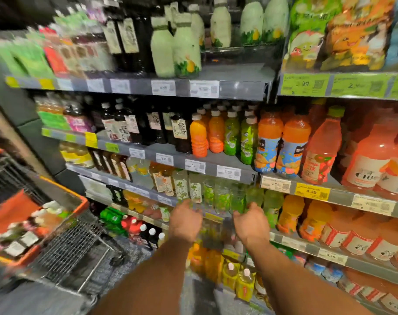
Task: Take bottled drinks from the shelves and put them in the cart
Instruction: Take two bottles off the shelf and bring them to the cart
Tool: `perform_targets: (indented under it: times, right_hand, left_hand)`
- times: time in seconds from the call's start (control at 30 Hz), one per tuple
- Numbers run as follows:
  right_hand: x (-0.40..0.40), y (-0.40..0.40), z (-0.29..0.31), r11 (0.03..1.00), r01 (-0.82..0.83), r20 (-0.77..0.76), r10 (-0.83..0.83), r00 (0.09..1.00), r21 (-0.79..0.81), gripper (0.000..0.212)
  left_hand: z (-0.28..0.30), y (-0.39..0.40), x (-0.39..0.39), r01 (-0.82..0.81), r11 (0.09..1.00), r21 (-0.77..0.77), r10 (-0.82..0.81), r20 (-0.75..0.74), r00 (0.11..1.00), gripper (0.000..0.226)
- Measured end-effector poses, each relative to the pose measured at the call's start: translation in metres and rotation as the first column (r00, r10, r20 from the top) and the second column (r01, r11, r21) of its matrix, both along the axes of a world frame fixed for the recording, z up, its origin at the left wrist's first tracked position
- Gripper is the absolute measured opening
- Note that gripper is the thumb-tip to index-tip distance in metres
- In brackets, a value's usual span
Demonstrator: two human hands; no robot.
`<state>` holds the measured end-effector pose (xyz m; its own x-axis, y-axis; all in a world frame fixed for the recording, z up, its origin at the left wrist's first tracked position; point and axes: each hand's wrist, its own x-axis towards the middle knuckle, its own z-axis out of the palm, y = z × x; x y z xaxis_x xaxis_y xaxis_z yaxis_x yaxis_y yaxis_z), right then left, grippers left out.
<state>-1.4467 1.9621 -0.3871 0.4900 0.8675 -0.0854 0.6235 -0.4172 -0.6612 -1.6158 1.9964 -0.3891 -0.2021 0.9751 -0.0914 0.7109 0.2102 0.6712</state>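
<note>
Pale green clear bottles [222, 196] stand in a row on the third shelf. My left hand [185, 220] reaches up to their bases, fingers spread and touching the shelf front by a tea bottle [194, 188]. My right hand [251, 223] is at a green bottle [238, 198], thumb raised beside it and fingers curved toward it. Motion blur hides whether it grips. The wire cart [80, 202] with an orange rim stands at the left. It holds several bottles [23, 237].
Shelves [234, 87] full of drinks fill the view: dark tea bottles [180, 133], orange juice bottles [270, 142], large pink bottles [375, 169], yellow bottles [243, 285] low down. The grey floor [34, 298] lies between the cart and me.
</note>
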Motion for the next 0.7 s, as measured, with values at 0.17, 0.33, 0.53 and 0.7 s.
perform_targets:
  times: [0.17, 0.33, 0.53, 0.7]
  right_hand:
    - [-0.149, -0.019, 0.023, 0.959, -0.284, -0.054, 0.285, 0.957, 0.023, 0.046]
    - [-0.311, -0.056, 0.042, 0.798, -0.590, 0.009, 0.593, 0.805, 0.121, 0.047]
    - [-0.427, -0.076, 0.051, 0.639, -0.761, 0.018, 0.765, 0.644, 0.112, 0.040]
    - [-0.477, -0.042, 0.031, 0.580, -0.810, -0.022, 0.814, 0.581, 0.089, 0.052]
  left_hand:
    - [0.033, -0.056, -0.156, -0.234, 0.971, 0.049, 0.236, -0.051, 0.970, 0.028]
    - [0.055, -0.131, -0.303, -0.492, 0.868, 0.063, 0.494, -0.021, 0.869, 0.023]
    - [0.059, -0.177, -0.417, -0.697, 0.712, 0.085, 0.700, -0.004, 0.714, 0.026]
    - [0.037, -0.168, -0.458, -0.780, 0.621, 0.072, 0.779, 0.046, 0.625, 0.040]
